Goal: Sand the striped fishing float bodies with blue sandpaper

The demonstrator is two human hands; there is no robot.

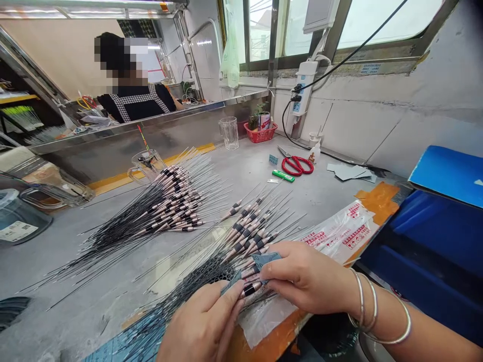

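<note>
Fishing floats with slender black stems and pale pink bodies ringed in black [249,290], gathered in a loose sheaf between both hands. Left hand [202,327], fingers [226,301] curled and closed against a folded blue-grey sheet [266,260] wrapped around the float bodies; right hand [305,276], silver bangles [381,317] at its wrist, pinches the same sheet between thumb and fingers. Float long axes run diagonally, fine tips pointing up and to the right, black stems trailing down and to the left. Second fan of floats [162,211] lies on the grey workbench [264,166], well left of the hands. Beyond: red-handled scissors [298,165], red plastic basket [260,131], clear glass jug [228,133]. Beneath the hands, red-printed plastic bag [339,236]. Behind a steel divider [151,136], person in a dark top [136,103].
</note>
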